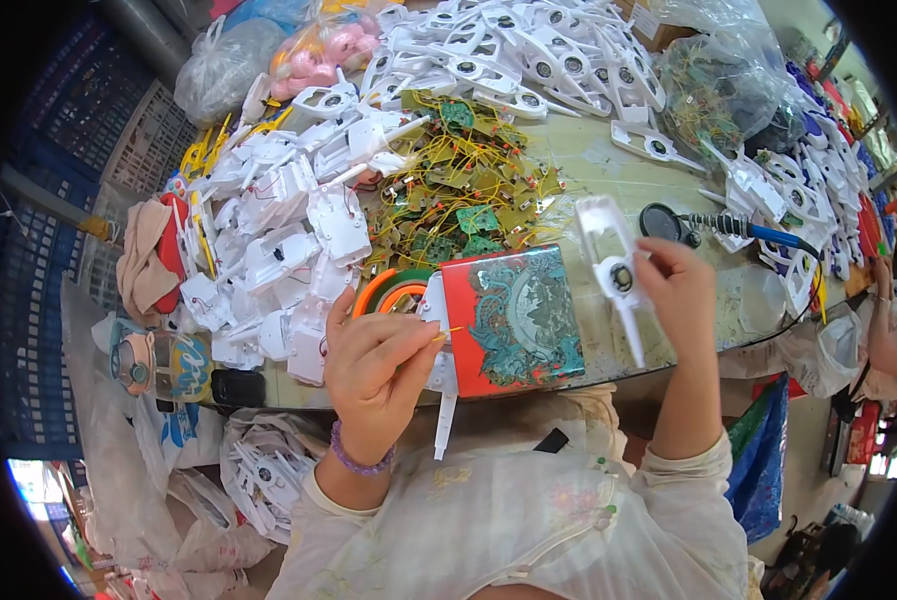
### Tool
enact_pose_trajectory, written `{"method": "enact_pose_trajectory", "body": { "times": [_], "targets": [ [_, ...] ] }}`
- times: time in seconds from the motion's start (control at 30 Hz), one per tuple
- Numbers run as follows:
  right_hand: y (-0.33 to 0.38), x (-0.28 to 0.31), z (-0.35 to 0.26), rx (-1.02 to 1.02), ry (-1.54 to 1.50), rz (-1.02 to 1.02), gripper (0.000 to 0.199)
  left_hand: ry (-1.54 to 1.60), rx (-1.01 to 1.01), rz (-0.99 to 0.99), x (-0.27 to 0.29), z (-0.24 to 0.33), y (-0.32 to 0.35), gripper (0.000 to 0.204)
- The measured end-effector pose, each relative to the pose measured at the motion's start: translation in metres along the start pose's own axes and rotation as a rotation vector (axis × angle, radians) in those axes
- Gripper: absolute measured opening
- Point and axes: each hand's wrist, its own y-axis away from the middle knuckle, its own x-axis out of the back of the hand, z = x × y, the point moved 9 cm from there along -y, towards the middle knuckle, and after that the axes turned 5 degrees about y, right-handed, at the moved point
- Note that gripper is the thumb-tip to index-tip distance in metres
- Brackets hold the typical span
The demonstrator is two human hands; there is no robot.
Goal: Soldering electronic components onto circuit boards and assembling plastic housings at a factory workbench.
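Note:
My left hand [373, 375] is closed in a pinch on a short thin yellow piece, which looks like a wire [450, 333]. A white plastic part [445, 385] with a narrow handle lies under those fingertips, its handle reaching past the table edge. My right hand [676, 290] is closed, its fingertips at the side of a white plastic shell [608, 250] with a frame-shaped head, a round dark speaker-like disc and a narrow handle. Between my hands lies a flat red box or book [458, 350] with a teal ornamental cover.
Green circuit boards with yellow wires [458, 190] are heaped mid-table. White housings [268, 250] pile up at left, white shells [528, 50] at the back. A soldering iron [768, 235] with blue handle lies right, by a round black tin [660, 222]. Orange and green tape rolls [373, 295] are near my left hand.

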Motion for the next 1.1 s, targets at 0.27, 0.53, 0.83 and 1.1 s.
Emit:
{"method": "enact_pose_trajectory", "body": {
  "times": [0.27, 0.53, 0.83, 1.1],
  "targets": [
    [0.044, -0.048, -0.146, 1.074, 0.387, -0.339, 0.034, 0.029, 0.088, 0.064, 0.008, -0.009, 0.002, 0.02],
    [0.075, -0.077, -0.174, 1.434, 0.459, -0.466, 0.028, 0.025, 0.125, 0.063, 0.009, -0.009, 0.003, 0.016],
    [0.085, -0.057, -0.169, 1.407, 0.216, -0.324, 0.029, 0.08, 0.003, -0.075, -0.009, 0.009, -0.004, 0.017],
    [0.025, 0.074, 0.032, 0.215, -0.689, 0.506, 0.019, 0.019, -0.098, -0.131, -0.024, 0.019, -0.012, 0.021]
  ]
}}
